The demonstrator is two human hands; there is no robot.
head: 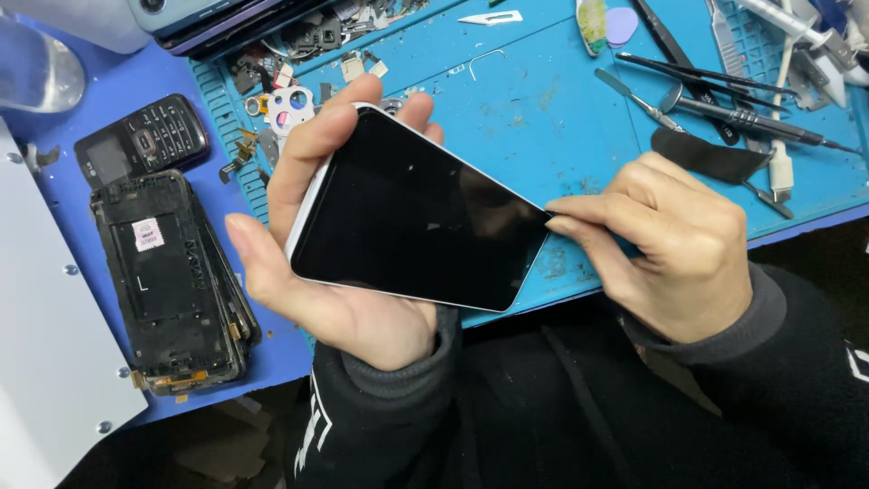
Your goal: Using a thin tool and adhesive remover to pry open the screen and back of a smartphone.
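Cradling one smartphone (416, 217), dark screen up, in the left hand (335, 272), fingers curling around its far edge, thumb lying along the near left side. Pinching the phone's right corner with the right hand (670, 244), thumb and forefinger pressed together. Lying at left: one stack of stripped phone frames (172, 281), one keypad phone (145, 140). Resting far right on the blue mat (543, 109): several tweezers and screwdrivers (724, 100), too overlapped for counting.
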